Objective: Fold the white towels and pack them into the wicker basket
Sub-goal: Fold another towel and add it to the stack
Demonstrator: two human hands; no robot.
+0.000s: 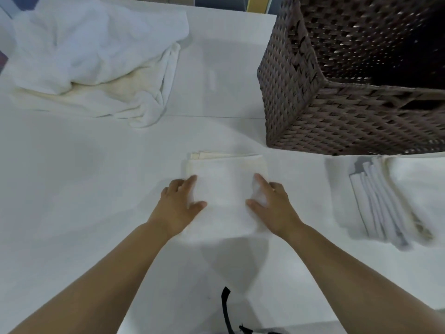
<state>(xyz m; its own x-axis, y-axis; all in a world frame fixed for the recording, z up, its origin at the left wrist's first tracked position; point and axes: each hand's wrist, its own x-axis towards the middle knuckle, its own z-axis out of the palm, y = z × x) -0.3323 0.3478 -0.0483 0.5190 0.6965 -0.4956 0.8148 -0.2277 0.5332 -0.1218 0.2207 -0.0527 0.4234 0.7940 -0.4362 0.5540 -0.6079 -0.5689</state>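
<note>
A folded white towel [225, 186] lies in the middle of the white table. My left hand [177, 208] clasps its left edge, thumb on top and fingers along the side. Opposite it, my right hand [272, 206] holds the right edge the same way. The dark brown wicker basket [337, 112] stands at the far right, just beyond the towel, and its inside looks dark. A stack of folded white towels [395, 201] sits at the right, in front of the basket. At the far left lies a heap of unfolded white towels [96, 56].
The white table [72, 189] runs to a near edge at the bottom of the view. A black strap [226, 309] hangs below that edge near my body. The table's far edge lies behind the heap and the basket.
</note>
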